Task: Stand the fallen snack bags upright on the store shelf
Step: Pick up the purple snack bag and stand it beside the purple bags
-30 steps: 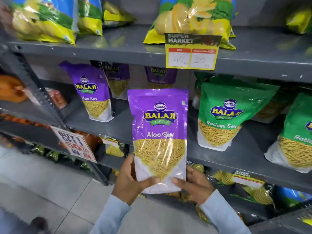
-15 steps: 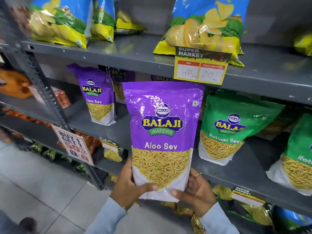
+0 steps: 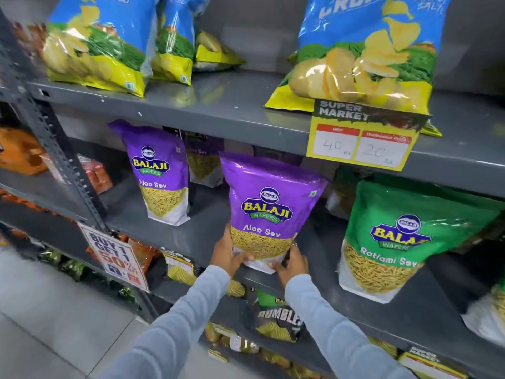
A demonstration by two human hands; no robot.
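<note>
Left hand [image 3: 228,255] and right hand [image 3: 291,262] both grip base of purple Aloo Sev bag [image 3: 269,212]. Bag upright, bottom at front edge of middle shelf [image 3: 202,236]. Second Aloo Sev bag [image 3: 159,173] stands to left, green Ratlami Sev bag [image 3: 393,242] to right.

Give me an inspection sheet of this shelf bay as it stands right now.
Surface: grey metal middle shelf, bare patches between bags.
Job's things: purple Aloo Sev pouch held upright, its base at the shelf's front edge; second purple Aloo Sev pouch standing to its left; green Ratlami Sev pouch standing to its right.
Clutter: blue and yellow chip bags leaning on the top shelf.
Grippers: left hand and right hand grip the held pouch's bottom corners.
Cables: nothing seen.
Surroundings: yellow price tag, red and white offer sign, grey tiled floor.
</note>
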